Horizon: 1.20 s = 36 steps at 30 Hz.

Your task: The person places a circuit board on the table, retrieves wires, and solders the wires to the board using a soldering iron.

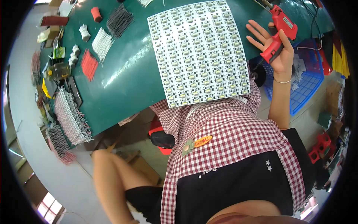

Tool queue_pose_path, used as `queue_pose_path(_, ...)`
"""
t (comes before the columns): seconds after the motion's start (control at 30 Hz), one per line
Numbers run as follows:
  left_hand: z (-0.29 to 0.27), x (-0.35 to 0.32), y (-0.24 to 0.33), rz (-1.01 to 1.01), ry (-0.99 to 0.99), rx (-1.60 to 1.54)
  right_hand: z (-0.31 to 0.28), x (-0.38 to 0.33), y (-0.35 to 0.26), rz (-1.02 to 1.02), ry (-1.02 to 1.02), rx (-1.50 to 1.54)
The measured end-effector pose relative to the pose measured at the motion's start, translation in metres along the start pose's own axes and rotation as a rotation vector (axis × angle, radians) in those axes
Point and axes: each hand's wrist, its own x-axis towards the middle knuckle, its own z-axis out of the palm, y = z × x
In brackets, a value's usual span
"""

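Green and glossy, the surface point(130, 100) spread out past the checked apron point(227, 127). On it, just left of the right hand's grip point(283, 56), lay the white board point(201, 56), its near edge jutting over the lap. Thumb and palm pinned the handle of a red tool point(285, 24), clear of the board, while the other fingers spread apart; the left hand was out of view. Farther left of the grip lay black wires point(120, 21), white wires point(102, 44) and red wires point(89, 65). Below the grip sat a blue basket point(296, 99). Seemingly, the board's rows of small parts were in place, with no wires visible on it; what remained could not be told.
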Motion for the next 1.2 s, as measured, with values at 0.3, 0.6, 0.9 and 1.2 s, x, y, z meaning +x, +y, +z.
queue_pose_path(0.3, 0.009, 0.040, -0.007, 0.201, 0.081, 0.219, 0.002, -0.005, -0.007, -0.052, 0.025, 0.015)
queue_pose_path(0.6, 0.034, 0.038, -0.041, -0.059, -0.423, 0.167, 0.010, -0.006, -0.004, -0.098, -0.019, 0.026)
queue_pose_path(0.9, 0.133, -0.051, -0.143, -0.283, -0.548, 0.917, 0.005, -0.022, -0.023, -0.149, -0.002, -0.042)
queue_pose_path(1.2, 0.038, -0.092, -0.127, 0.212, -0.665, 0.712, -0.004, -0.034, -0.024, -0.140, -0.008, -0.063)
